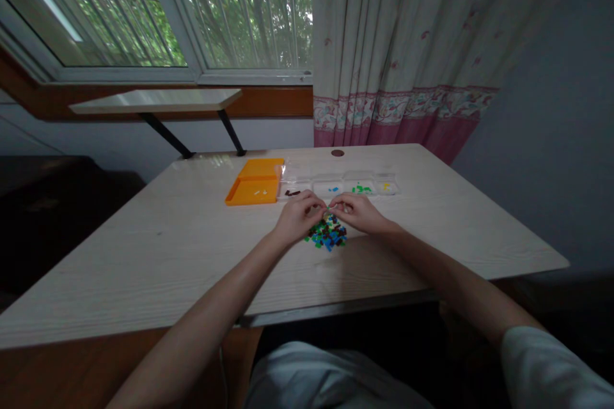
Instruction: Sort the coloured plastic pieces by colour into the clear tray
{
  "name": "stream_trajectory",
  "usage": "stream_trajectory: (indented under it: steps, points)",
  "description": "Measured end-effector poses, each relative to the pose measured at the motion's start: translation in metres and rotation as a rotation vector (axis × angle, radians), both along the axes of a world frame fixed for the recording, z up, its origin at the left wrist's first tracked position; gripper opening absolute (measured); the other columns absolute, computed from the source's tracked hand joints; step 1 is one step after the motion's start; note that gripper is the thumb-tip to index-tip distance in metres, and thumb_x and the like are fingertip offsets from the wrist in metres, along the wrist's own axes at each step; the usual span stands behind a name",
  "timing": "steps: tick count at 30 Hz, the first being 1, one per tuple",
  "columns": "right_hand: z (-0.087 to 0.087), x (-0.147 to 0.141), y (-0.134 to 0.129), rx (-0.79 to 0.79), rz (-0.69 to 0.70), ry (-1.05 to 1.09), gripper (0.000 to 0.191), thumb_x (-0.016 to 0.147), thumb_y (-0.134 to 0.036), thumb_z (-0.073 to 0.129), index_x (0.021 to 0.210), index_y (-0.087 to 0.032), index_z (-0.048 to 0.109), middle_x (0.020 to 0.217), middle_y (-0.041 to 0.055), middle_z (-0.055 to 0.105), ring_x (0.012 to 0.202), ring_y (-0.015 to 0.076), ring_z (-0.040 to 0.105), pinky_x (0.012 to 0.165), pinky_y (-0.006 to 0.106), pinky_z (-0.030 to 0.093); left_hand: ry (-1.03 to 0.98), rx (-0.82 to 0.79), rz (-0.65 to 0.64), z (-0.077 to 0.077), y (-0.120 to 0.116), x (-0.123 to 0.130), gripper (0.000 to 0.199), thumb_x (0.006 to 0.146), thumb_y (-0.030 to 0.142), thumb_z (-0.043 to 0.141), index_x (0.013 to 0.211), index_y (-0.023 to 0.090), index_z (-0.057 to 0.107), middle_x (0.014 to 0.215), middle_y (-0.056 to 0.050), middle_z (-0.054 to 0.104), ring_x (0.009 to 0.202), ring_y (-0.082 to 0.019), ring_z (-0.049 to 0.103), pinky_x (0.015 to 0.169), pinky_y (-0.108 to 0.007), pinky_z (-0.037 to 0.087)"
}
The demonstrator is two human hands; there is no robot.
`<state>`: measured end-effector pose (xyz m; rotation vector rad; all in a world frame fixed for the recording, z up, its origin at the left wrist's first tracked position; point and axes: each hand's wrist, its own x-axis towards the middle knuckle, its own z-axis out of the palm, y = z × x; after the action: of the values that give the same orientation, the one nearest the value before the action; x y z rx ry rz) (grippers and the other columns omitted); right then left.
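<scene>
My left hand and my right hand meet above a pile of tiny bricks in blue, green, dark brown and pale yellow. The fingertips of both hands are pinched close together at the far edge of the pile. Whatever lies between them is too small to make out. Just beyond the hands stands a clear compartment tray, partly hidden by my left hand. Its sections hold dark brown pieces, blue pieces, green pieces and yellow pieces.
An orange open case lies left of the clear tray, with a few white pieces in it. A raised shelf on black legs stands at the back left of the wooden table. Behind are a window and a curtain.
</scene>
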<state>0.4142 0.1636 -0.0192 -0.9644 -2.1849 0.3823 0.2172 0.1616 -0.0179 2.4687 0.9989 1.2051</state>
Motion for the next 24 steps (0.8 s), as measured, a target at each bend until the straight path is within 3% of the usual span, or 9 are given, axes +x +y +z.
stream_trajectory:
  steps: [10, 17, 24]
  points:
    - [0.001, 0.000, -0.002, 0.083, 0.008, 0.022, 0.014, 0.080, -0.027, 0.056, 0.083, -0.017, 0.063, 0.071, 0.0019, 0.058, 0.063, 0.0108, 0.051, 0.061, 0.022, 0.038, -0.014, -0.041, -0.027, 0.001, -0.001, 0.002, 0.010, 0.081, 0.024, 0.056, 0.083, 0.018, 0.065, 0.077, -0.002, 0.057, 0.068, -0.011, 0.052, 0.060, -0.023, 0.041]
    - [0.009, 0.013, -0.003, 0.197, -0.079, 0.048, 0.017, 0.085, -0.028, 0.049, 0.086, -0.017, 0.063, 0.075, 0.0037, 0.060, 0.067, 0.0125, 0.052, 0.065, 0.024, 0.039, 0.034, -0.077, 0.137, 0.000, 0.008, -0.009, 0.016, 0.081, 0.023, 0.053, 0.089, 0.017, 0.065, 0.079, -0.004, 0.058, 0.066, -0.012, 0.051, 0.061, -0.024, 0.041]
    - [0.009, 0.025, 0.007, 0.358, -0.127, 0.069, 0.011, 0.083, -0.023, 0.052, 0.086, -0.018, 0.061, 0.074, 0.0026, 0.061, 0.062, 0.0112, 0.051, 0.059, 0.023, 0.039, 0.339, -0.138, -0.076, -0.004, 0.008, -0.011, 0.031, 0.081, 0.011, 0.044, 0.100, 0.022, 0.065, 0.093, -0.005, 0.055, 0.088, -0.014, 0.054, 0.079, -0.027, 0.043]
